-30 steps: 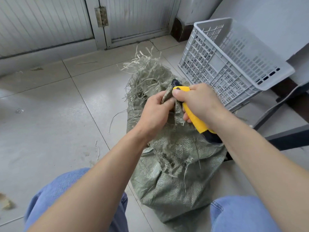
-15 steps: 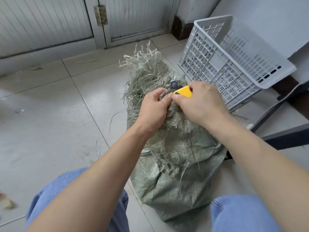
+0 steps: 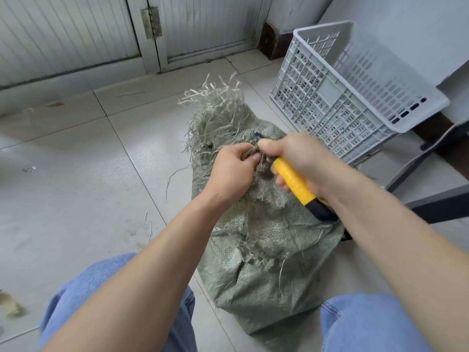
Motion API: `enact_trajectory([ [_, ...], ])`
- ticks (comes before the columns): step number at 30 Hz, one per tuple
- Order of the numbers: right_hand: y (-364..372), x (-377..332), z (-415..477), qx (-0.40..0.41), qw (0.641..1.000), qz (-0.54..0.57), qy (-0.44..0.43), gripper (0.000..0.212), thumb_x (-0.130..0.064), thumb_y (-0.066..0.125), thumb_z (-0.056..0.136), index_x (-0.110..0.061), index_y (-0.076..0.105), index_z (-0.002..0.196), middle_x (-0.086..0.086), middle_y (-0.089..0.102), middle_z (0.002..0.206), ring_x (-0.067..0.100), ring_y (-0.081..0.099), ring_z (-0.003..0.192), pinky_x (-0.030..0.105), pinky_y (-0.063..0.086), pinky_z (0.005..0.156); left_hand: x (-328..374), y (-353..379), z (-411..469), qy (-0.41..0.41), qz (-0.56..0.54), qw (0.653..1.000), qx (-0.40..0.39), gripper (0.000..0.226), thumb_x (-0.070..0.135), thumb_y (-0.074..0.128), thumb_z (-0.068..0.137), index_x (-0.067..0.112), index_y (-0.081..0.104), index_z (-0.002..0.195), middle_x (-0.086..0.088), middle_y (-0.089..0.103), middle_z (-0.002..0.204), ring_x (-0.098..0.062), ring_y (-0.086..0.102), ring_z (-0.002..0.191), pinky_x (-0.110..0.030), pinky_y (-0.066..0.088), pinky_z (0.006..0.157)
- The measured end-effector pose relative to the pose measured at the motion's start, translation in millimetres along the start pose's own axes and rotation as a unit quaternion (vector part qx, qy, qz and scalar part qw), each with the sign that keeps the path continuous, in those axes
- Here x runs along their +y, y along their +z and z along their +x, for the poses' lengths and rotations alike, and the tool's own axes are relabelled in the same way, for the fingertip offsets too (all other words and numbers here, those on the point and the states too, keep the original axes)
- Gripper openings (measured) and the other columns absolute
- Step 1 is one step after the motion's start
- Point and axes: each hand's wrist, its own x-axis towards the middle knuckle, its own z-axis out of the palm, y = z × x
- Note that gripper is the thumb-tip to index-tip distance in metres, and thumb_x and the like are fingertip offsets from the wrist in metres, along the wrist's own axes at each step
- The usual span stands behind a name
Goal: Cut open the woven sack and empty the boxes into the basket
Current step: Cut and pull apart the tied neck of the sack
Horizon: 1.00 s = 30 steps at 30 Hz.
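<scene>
A grey-green woven sack (image 3: 266, 250) lies on the tiled floor between my knees, its far end frayed into loose strands (image 3: 215, 113). My left hand (image 3: 231, 171) pinches a bunched fold of the sack near that frayed end. My right hand (image 3: 297, 161) grips a yellow and black utility knife (image 3: 294, 184), its tip right beside the pinched fold. A pale grey plastic basket (image 3: 337, 97) stands tilted at the back right. No boxes are visible; the sack hides its contents.
A ribbed white door with a hinge (image 3: 151, 21) closes off the back. Dark chair or table legs (image 3: 431, 174) stand at the right. Stray sack threads (image 3: 148, 222) and scraps lie on the floor tiles at the left.
My right hand has turned, so the knife's yellow handle shows again below the hand. My left hand keeps its pinch on the sack. The view has shifted slightly.
</scene>
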Motion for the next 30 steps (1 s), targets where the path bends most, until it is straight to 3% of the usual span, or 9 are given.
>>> enact_trajectory([
  [2, -10.7, -6.8, -3.0, -0.146, 0.956, 0.244, 0.079, 0.034, -0.036, 0.046, 0.095, -0.009, 0.046, 0.073, 0.001, 0.040, 0.053, 0.007, 0.037, 0.031, 0.014, 0.030, 0.031, -7.6, 0.3, -1.3, -0.008, 0.040, 0.999, -0.027, 0.032, 0.005, 0.056, 0.090, 0.016, 0.053, 0.060, 0.005, 0.042, 0.054, -0.002, 0.035, 0.047, -0.017, 0.030, 0.043],
  [4, -31.7, -20.3, 2.1, -0.160, 0.925, 0.340, 0.057, 0.035, -0.037, 0.042, 0.095, -0.010, 0.043, 0.073, -0.002, 0.038, 0.051, 0.005, 0.034, 0.033, 0.013, 0.028, 0.031, -13.6, 11.0, -14.8, -0.054, 0.103, 0.986, -0.117, 0.030, 0.003, 0.053, 0.091, 0.019, 0.061, 0.066, 0.010, 0.050, 0.058, -0.005, 0.046, 0.052, -0.016, 0.036, 0.046],
  [6, -46.5, -35.0, 4.1, -0.095, 0.954, 0.281, 0.042, 0.034, -0.037, 0.044, 0.096, -0.011, 0.043, 0.074, -0.002, 0.038, 0.052, 0.006, 0.035, 0.035, 0.013, 0.030, 0.032, -14.2, 19.4, -24.5, -0.060, 0.129, 0.981, -0.128, 0.025, 0.008, 0.053, 0.093, 0.017, 0.062, 0.072, 0.009, 0.050, 0.059, -0.005, 0.042, 0.049, -0.014, 0.034, 0.046],
  [9, -54.0, -17.4, 0.6, -0.064, 0.980, 0.173, 0.069, 0.032, -0.035, 0.047, 0.095, -0.010, 0.046, 0.075, 0.000, 0.041, 0.051, 0.007, 0.037, 0.035, 0.014, 0.032, 0.031, -6.6, 8.3, -15.4, -0.020, 0.094, 0.995, -0.035, 0.036, 0.011, 0.055, 0.093, 0.018, 0.047, 0.058, 0.008, 0.040, 0.050, -0.006, 0.033, 0.044, -0.014, 0.025, 0.039],
  [14, -44.6, 5.4, -5.0, -0.082, 0.986, 0.128, 0.062, 0.030, -0.035, 0.053, 0.093, -0.012, 0.050, 0.075, 0.001, 0.043, 0.056, 0.008, 0.038, 0.036, 0.015, 0.033, 0.034, -0.3, -1.3, -5.7, -0.014, 0.016, 1.000, -0.007, 0.043, 0.007, 0.056, 0.090, 0.020, 0.040, 0.052, 0.012, 0.034, 0.038, -0.002, 0.029, 0.038, -0.018, 0.028, 0.039],
  [17, -41.2, 3.1, -8.2, -0.063, 0.989, 0.129, 0.028, 0.029, -0.035, 0.057, 0.091, -0.014, 0.050, 0.072, 0.000, 0.044, 0.055, 0.008, 0.039, 0.036, 0.015, 0.033, 0.034, 5.9, -2.7, -6.8, -0.010, -0.026, 1.000, -0.007, 0.041, 0.006, 0.057, 0.090, 0.020, 0.043, 0.054, 0.011, 0.034, 0.045, -0.001, 0.033, 0.037, -0.014, 0.034, 0.038],
  [21, -34.0, 4.9, -10.6, 0.034, 0.993, 0.095, -0.067, 0.015, -0.015, 0.068, 0.083, -0.010, 0.055, 0.075, 0.004, 0.049, 0.056, 0.010, 0.045, 0.035, 0.017, 0.037, 0.036, 5.2, -2.5, -8.3, -0.021, -0.070, 0.997, -0.027, 0.026, 0.009, 0.060, 0.090, 0.020, 0.060, 0.067, 0.001, 0.049, 0.062, -0.016, 0.047, 0.064, -0.042, 0.051, 0.059],
  [26, -16.2, -2.8, -4.5, 0.109, 0.982, 0.031, -0.153, 0.008, -0.003, 0.065, 0.079, -0.006, 0.061, 0.085, 0.005, 0.051, 0.057, 0.008, 0.047, 0.030, 0.017, 0.039, 0.035, 9.1, -4.5, -12.1, -0.008, -0.057, 0.997, -0.045, 0.027, 0.008, 0.058, 0.091, 0.020, 0.057, 0.066, -0.002, 0.047, 0.063, -0.015, 0.043, 0.060, -0.018, 0.039, 0.050],
  [30, -8.3, -8.6, 2.0, 0.096, 0.985, -0.012, -0.144, 0.010, -0.005, 0.065, 0.080, -0.010, 0.057, 0.078, 0.006, 0.052, 0.056, 0.006, 0.049, 0.030, 0.018, 0.042, 0.034, 10.9, -7.9, -13.6, -0.005, -0.082, 0.995, -0.057, 0.022, 0.006, 0.055, 0.092, 0.015, 0.056, 0.073, -0.006, 0.046, 0.067, -0.016, 0.042, 0.063, -0.021, 0.038, 0.049],
])
